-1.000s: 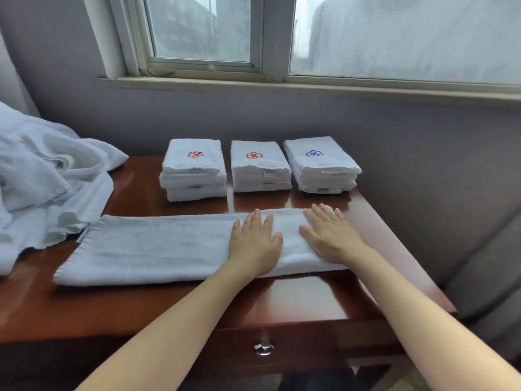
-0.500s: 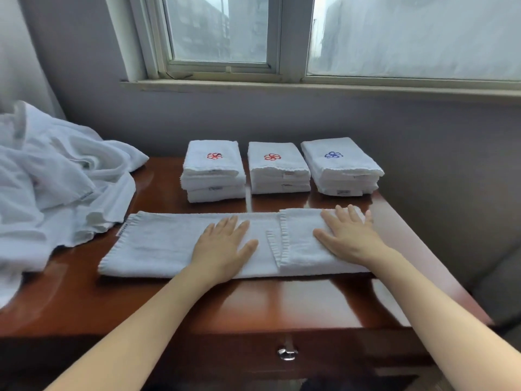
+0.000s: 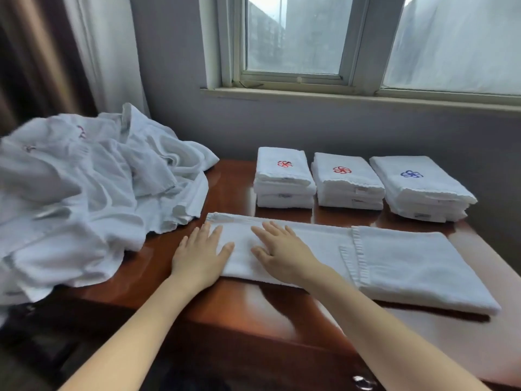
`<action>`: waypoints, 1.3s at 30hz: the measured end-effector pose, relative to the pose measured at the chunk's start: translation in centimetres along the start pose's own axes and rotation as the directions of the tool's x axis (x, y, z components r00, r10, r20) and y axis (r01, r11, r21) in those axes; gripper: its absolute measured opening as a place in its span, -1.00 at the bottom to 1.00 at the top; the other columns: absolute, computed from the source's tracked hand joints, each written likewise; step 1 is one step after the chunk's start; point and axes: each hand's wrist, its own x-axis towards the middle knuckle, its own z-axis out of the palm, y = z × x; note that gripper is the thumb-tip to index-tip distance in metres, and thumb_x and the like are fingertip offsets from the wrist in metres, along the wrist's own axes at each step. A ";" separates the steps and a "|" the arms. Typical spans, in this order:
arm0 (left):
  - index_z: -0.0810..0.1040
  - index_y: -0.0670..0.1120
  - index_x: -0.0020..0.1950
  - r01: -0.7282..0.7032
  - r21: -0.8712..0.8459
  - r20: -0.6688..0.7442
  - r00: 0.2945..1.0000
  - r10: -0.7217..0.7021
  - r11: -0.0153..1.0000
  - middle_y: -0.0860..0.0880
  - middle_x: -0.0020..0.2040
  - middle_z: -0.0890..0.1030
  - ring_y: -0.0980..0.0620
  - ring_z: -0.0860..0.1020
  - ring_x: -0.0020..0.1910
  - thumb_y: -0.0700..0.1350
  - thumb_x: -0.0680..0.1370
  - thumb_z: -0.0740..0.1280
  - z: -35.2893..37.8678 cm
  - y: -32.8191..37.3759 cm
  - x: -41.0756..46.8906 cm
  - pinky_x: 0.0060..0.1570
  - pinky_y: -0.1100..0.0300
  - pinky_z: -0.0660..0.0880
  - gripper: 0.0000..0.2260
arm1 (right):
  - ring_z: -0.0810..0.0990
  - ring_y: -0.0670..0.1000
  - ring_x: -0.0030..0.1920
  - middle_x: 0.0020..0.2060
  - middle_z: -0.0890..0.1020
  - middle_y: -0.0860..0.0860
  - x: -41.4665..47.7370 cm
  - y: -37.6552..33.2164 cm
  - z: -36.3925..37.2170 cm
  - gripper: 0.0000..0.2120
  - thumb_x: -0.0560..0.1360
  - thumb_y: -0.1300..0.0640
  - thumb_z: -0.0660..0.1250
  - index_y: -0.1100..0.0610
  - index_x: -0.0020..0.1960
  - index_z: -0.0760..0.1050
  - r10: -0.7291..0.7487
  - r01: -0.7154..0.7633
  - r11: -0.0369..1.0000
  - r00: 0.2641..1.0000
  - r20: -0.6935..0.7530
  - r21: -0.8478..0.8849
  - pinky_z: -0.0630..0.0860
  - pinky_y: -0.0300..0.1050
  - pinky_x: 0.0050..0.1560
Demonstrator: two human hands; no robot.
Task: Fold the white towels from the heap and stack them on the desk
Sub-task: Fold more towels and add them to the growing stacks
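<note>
Three stacks of folded white towels [image 3: 347,179] sit at 12 o'clock on the glossy red-brown desk [image 3: 267,314]; a rumpled white towel heap [image 3: 84,193] waits at 9 o'clock. Left hand [image 3: 201,256] and right hand [image 3: 279,253], fingers flat, have slid to the 9 o'clock end of the long white terry towel [image 3: 408,263], its 3 o'clock end folded.

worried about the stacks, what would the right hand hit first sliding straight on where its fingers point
Probably the corner of the heap, after bare desk; the right hand points left of the stacks, depth unclear.
</note>
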 end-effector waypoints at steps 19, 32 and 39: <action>0.51 0.03 -0.13 0.076 -0.593 -0.030 0.993 -0.117 0.802 0.07 -0.13 0.60 0.05 0.58 -0.09 0.03 0.45 0.44 -3.4 -1.8 0.3 -0.13 0.10 0.47 -0.85 | -0.01 -0.08 0.57 0.57 0.14 -0.07 0.4 0.4 2.3 -0.49 0.62 -0.15 0.07 -0.10 0.55 0.20 0.020 -0.017 0.999 0.997 -0.070 0.049 -0.19 -0.08 0.54; 0.27 0.03 0.45 -0.269 -0.916 -0.202 0.950 0.238 0.297 -0.05 0.32 0.52 0.11 0.61 0.12 -0.20 0.54 0.39 -7.6 11.0 -0.6 -0.06 0.26 0.59 -0.47 | 0.61 0.12 0.21 0.23 0.62 0.10 -2.3 3.9 -8.6 -0.42 0.53 -0.30 0.22 0.05 0.38 0.47 0.042 -0.098 0.147 0.995 0.093 0.984 0.56 0.09 0.15; 0.17 0.14 0.58 -0.298 -0.909 -0.134 0.870 0.475 0.290 0.46 0.15 0.54 0.66 0.25 0.20 0.62 0.32 -0.09 -6.9 20.1 -0.7 0.30 0.34 0.11 -0.06 | 0.55 0.18 0.30 0.28 0.57 0.18 -8.0 11.2 -14.2 -0.51 0.55 -0.18 0.31 0.08 0.36 0.50 0.059 -0.124 0.139 0.991 0.117 0.982 0.52 0.12 0.23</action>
